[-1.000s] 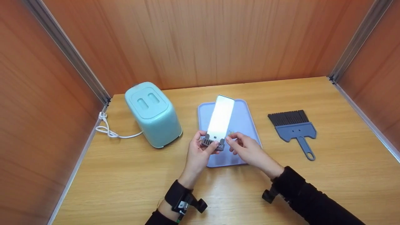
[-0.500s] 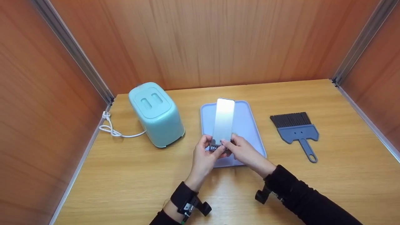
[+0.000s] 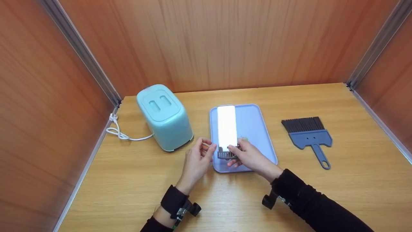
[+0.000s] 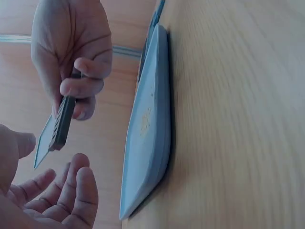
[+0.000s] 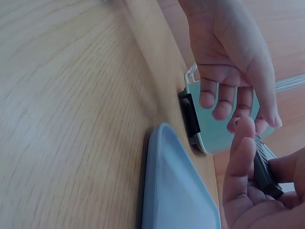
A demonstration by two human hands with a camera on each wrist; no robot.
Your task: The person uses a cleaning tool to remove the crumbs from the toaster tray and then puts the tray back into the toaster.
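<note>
My right hand (image 3: 253,158) grips the slotted dark end of a toaster crumb tray (image 3: 227,127), its thumb on top and fingers beneath. The crumb tray is a long flat strip of shiny metal, held above a lilac serving tray (image 3: 259,124) and pointing away from me. To its left my left hand (image 3: 195,161) is apart from it, fingers loosely bent and holding nothing. In the left wrist view, a small patch of tan crumbs (image 4: 145,121) lies on the serving tray.
A mint-green toaster (image 3: 170,132) stands at the left, its white cord (image 3: 122,136) looped beside it. On the right lies a blue-grey hand brush (image 3: 310,138) with dark bristles. Wood-look panels (image 3: 206,42) enclose the table at the back and sides.
My right hand has taken hold of the crumb tray's dark end, and my left hand has let go and drawn back to the left. The crumb tray has swung to point straighter ahead.
</note>
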